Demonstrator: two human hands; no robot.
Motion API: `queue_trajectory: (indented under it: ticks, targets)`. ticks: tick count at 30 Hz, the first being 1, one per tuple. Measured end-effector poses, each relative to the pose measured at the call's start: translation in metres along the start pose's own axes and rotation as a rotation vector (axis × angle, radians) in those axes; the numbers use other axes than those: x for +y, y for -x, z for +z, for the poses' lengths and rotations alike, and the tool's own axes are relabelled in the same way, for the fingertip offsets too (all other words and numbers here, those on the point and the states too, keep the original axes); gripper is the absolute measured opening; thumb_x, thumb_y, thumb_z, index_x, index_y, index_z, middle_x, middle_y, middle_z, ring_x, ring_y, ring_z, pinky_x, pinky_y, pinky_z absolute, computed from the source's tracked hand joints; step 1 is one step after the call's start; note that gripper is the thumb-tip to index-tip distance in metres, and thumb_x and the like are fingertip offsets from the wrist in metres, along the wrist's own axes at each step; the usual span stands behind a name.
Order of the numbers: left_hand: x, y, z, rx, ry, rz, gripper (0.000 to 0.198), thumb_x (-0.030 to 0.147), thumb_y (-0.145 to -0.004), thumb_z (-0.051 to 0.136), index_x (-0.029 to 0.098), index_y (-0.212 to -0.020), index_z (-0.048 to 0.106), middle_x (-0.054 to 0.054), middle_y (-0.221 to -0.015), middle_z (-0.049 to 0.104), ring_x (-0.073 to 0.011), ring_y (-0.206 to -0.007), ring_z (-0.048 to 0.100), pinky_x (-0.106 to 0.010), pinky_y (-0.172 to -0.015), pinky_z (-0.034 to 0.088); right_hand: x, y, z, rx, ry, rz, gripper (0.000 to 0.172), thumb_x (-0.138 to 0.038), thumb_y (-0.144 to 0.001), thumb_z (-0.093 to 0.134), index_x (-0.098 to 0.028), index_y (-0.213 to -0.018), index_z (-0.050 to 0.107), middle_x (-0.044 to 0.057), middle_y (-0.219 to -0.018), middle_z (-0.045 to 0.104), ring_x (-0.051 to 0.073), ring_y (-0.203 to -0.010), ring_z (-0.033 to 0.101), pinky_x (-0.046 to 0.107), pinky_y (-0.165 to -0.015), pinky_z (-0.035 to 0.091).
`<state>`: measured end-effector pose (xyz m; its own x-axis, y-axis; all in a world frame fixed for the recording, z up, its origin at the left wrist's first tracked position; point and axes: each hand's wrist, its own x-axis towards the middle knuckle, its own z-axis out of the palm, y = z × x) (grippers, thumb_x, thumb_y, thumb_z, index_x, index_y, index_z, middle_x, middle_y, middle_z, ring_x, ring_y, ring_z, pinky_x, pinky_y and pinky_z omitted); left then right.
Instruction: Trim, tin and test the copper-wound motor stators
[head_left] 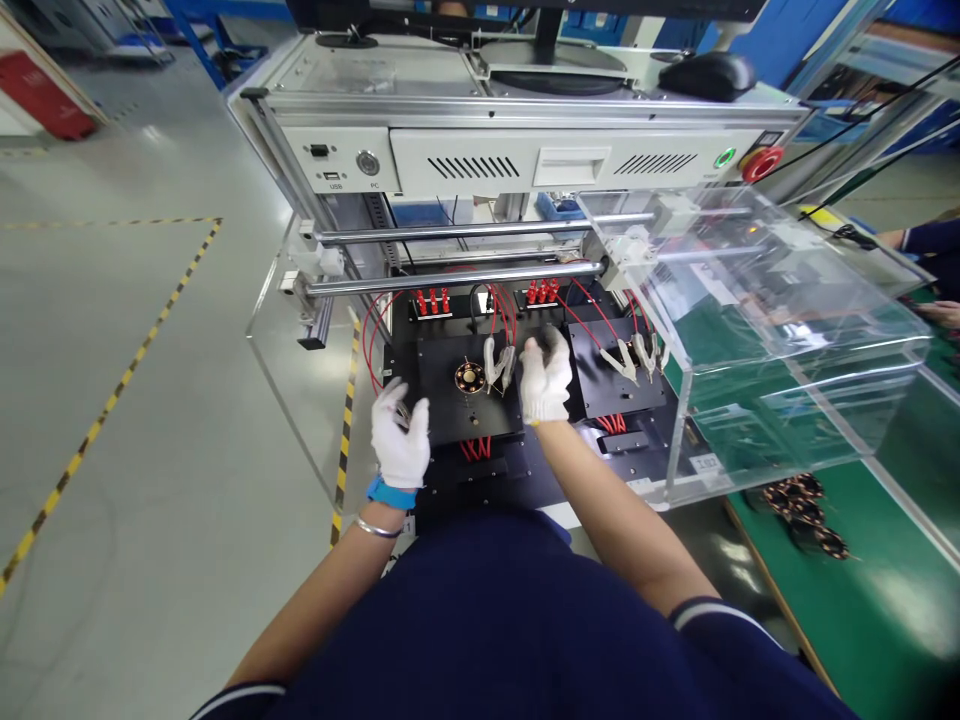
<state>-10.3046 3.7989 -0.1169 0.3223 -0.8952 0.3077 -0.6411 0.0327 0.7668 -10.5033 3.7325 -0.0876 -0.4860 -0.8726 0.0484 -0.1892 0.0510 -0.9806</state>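
My left hand [401,435], in a white glove, is at the left edge of the left black fixture plate [442,420]. Its thumb and fingers are spread; a small greyish piece shows between them, and I cannot tell whether it is touched. On that plate sits a round copper-wound stator [470,377]. White-sleeved clips [495,365] on red wires stand at the stator's right side. Just right of these clips, my gloved right hand [546,383] hovers between the two plates, thumb and fingers apart, slightly blurred. More white-sleeved clips [630,358] lie over the right black plate [607,395].
Red terminals [433,302] line the fixture's back. Metal rails [450,283] cross above it. A clear hinged cover [787,370] stands at right, near several wound stators [802,510] on a green table [847,620]. A red emergency button [761,163] is upper right. Another person's hand [941,313] shows far right.
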Motion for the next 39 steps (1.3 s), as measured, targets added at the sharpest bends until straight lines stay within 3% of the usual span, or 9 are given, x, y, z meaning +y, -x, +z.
queue_trajectory:
  ticks: [3,5,8,12,17,21,26,32,39]
  targets:
    - [-0.028,0.006,0.0,0.097,-0.034,-0.258,0.054,0.041,-0.09,0.051,0.018,-0.136,0.033,-0.017,-0.136,0.048,-0.0251,-0.126,0.049,-0.043,-0.102,0.045,-0.006,0.026,-0.014,-0.324,0.267,-0.523,0.067,-0.042,-0.073,0.068,-0.019,-0.133,0.047,0.013,-0.136,0.047,0.027,-0.123,0.047,0.04,-0.104,0.039]
    - [-0.04,0.009,0.007,0.102,-0.042,-0.398,0.056,0.04,-0.087,0.058,0.019,-0.134,0.038,-0.014,-0.127,0.055,-0.0249,-0.116,0.056,-0.045,-0.099,0.046,-0.008,0.034,-0.018,-0.5,0.521,-0.804,0.068,-0.035,-0.064,0.077,-0.021,-0.127,0.054,0.013,-0.142,0.041,0.033,-0.132,0.034,0.048,-0.112,0.027]
    - [-0.048,0.006,0.018,0.083,-0.034,-0.576,0.045,0.039,-0.086,0.06,0.016,-0.124,0.05,-0.01,-0.116,0.06,-0.0233,-0.103,0.061,-0.046,-0.09,0.05,-0.008,0.036,-0.014,-0.578,0.773,-0.98,0.045,-0.024,-0.072,0.071,-0.024,-0.117,0.064,0.009,-0.142,0.043,0.033,-0.134,0.028,0.053,-0.115,0.015]
    - [-0.049,-0.01,0.022,0.014,0.044,-0.681,0.028,0.035,-0.088,0.059,0.014,-0.106,0.06,-0.007,-0.104,0.063,-0.019,-0.093,0.062,-0.041,-0.083,0.053,-0.01,0.031,0.002,-0.607,0.819,-1.086,0.017,-0.022,-0.084,0.059,-0.024,-0.095,0.072,0.004,-0.131,0.055,0.029,-0.131,0.034,0.051,-0.115,0.014]
    - [-0.032,-0.023,0.009,-0.079,0.278,-0.619,0.021,0.032,-0.087,0.061,0.013,-0.097,0.062,-0.004,-0.095,0.065,-0.0163,-0.085,0.063,-0.036,-0.077,0.055,-0.011,0.031,0.018,-0.679,0.769,-1.161,0.018,-0.02,-0.087,0.054,-0.021,-0.085,0.072,0.005,-0.123,0.061,0.028,-0.129,0.038,0.052,-0.115,0.013]
    - [-0.008,-0.028,0.003,-0.11,0.527,-0.575,0.031,0.034,-0.079,0.07,0.014,-0.1,0.06,-0.003,-0.089,0.066,-0.0153,-0.078,0.065,-0.033,-0.07,0.057,-0.008,0.033,0.026,-0.711,0.757,-1.176,0.02,-0.019,-0.088,0.052,-0.021,-0.083,0.071,0.004,-0.12,0.064,0.028,-0.127,0.041,0.052,-0.114,0.016]
    - [0.005,-0.044,0.012,-0.082,0.729,-0.61,0.054,0.035,-0.065,0.08,0.018,-0.109,0.053,-0.002,-0.087,0.066,-0.0136,-0.066,0.067,-0.031,-0.063,0.057,-0.007,0.032,0.028,-0.703,0.773,-1.179,0.017,-0.02,-0.087,0.054,-0.02,-0.083,0.071,0.004,-0.116,0.066,0.028,-0.126,0.042,0.052,-0.114,0.016]
    - [0.0,-0.051,0.024,-0.021,0.787,-0.666,0.042,0.035,-0.069,0.076,0.015,-0.1,0.057,-0.003,-0.083,0.066,-0.0128,-0.064,0.065,-0.028,-0.059,0.056,-0.011,0.032,0.028,-0.73,0.777,-1.172,0.018,-0.02,-0.087,0.054,-0.021,-0.084,0.072,0.003,-0.112,0.067,0.027,-0.124,0.044,0.051,-0.113,0.018]
    - [0.003,-0.051,0.031,0.04,0.764,-0.629,0.033,0.029,-0.071,0.076,0.014,-0.095,0.059,0.0,-0.08,0.065,-0.0127,-0.068,0.065,-0.028,-0.064,0.056,-0.012,0.032,0.032,-0.743,0.775,-1.15,0.017,-0.02,-0.087,0.055,-0.02,-0.087,0.071,0.005,-0.112,0.067,0.026,-0.125,0.043,0.052,-0.113,0.019]
